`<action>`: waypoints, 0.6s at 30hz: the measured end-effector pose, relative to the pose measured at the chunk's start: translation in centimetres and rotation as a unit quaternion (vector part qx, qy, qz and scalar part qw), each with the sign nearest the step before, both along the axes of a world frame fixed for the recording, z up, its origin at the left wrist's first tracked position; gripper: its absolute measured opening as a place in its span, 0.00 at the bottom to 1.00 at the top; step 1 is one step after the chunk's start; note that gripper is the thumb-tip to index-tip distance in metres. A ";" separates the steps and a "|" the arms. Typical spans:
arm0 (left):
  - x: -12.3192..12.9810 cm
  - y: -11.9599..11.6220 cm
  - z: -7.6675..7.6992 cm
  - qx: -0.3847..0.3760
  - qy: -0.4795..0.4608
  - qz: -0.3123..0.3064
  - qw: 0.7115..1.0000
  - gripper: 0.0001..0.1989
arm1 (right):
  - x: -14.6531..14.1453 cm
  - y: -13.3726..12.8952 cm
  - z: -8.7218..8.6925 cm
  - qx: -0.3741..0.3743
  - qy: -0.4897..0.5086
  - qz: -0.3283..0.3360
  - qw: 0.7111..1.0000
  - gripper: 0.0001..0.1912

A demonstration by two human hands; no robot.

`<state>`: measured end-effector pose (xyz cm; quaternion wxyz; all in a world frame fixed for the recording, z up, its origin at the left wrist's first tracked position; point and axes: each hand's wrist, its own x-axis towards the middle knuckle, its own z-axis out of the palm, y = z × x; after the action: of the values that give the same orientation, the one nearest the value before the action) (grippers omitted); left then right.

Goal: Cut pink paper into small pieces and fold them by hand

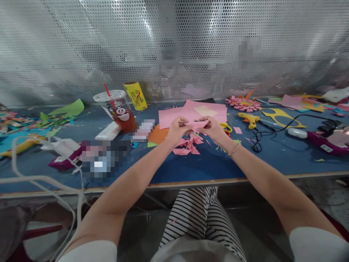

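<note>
The left hand (pixel 177 127) and right hand (pixel 212 128) pinched a small pink paper (pixel 199 125) above the pink scraps (pixel 188 145) on the desk (pixel 174 169). An uneven pull could perhaps tear it; a loose pinch could lose it among these scraps.

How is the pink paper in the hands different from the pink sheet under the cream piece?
The pink paper is small, while the pink sheet is bigger. The pink paper is held by the left hand and right hand; the pink sheet lies on the table. The pink sheet has a cream piece on it; the pink paper doesn't. Both are pink.
</note>
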<state>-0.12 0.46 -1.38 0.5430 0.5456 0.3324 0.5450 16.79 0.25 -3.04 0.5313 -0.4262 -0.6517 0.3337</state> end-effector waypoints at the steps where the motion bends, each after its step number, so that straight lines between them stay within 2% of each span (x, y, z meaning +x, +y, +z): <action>1: 0.0 0.0 0.0 -0.004 -0.002 0.000 1.000 0.16 | 0.0 0.0 0.0 -0.001 -0.002 0.001 1.000 0.24; 7: 0.1 -0.1 0.2 -0.008 0.009 -0.016 1.000 0.15 | -0.2 -0.3 0.4 0.000 -0.007 0.006 1.000 0.23; 12: 0.2 -0.2 0.2 0.007 0.051 -0.006 0.999 0.13 | -0.5 -1.0 1.2 0.001 -0.035 -0.002 0.999 0.22; 18: 0.1 -0.1 0.2 0.005 0.052 0.002 0.999 0.13 | -0.5 -1.1 1.3 0.013 -0.047 -0.004 0.999 0.22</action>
<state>-0.03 0.39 -1.17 0.5211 0.5749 0.3588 0.5189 16.30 -0.89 -1.74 0.5070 -0.4369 -0.6785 0.3029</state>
